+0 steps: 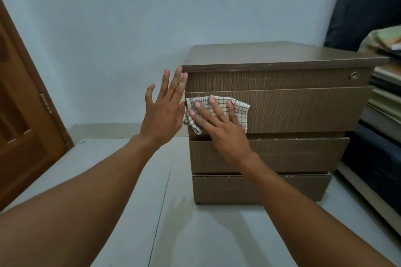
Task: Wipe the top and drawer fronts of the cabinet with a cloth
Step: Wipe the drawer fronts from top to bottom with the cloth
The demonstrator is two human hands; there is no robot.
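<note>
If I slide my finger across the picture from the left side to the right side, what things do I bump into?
Wooden door → left hand → checked cloth under the right hand → keyhole on the cabinet → stacked things at the right edge.

Plain pale blue-grey wall (130, 17), light even and dim. Floor (184, 234) pale tiles with thin dark joints, low skirting along the wall base. Brown panelled wooden door (19, 119) far left, hinge visible. Dark mattress-like slab (368, 2) upright at right, stacked clutter below it.
</note>
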